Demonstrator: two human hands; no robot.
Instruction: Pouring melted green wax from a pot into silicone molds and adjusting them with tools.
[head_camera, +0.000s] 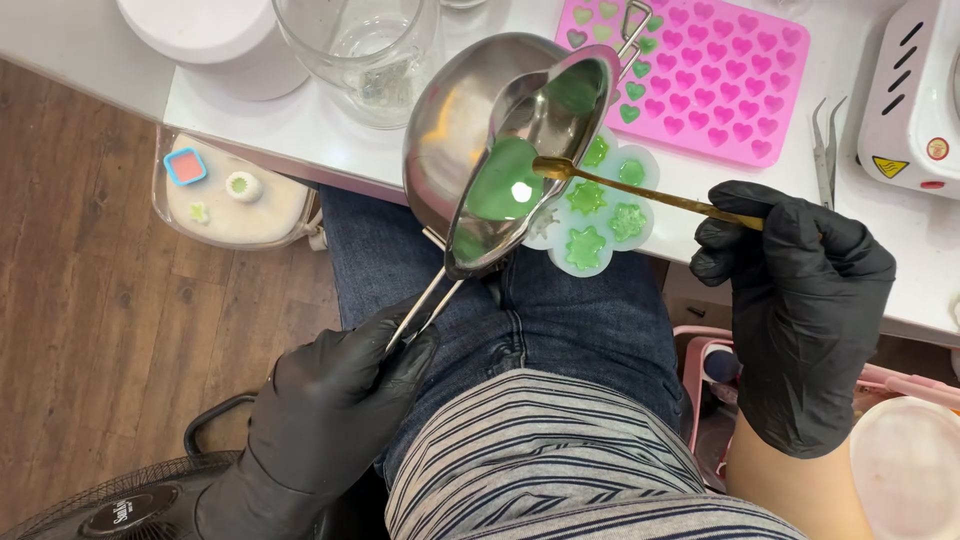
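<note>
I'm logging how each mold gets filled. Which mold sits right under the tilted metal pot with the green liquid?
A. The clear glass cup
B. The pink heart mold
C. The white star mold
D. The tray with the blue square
C: the pot, held by the left hand, tilts over the white star mold, whose star cavities hold green, while the right hand holds a gold spoon into the liquid.

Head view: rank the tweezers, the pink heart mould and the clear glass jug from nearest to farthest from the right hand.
Measured from the right hand:
1. Tweezers: on the white counter just above the hand.
2. Pink heart mould: farther up the counter, up and left of the hand.
3. Clear glass jug: far to the left, beyond the tilted metal pouring pot.
</note>
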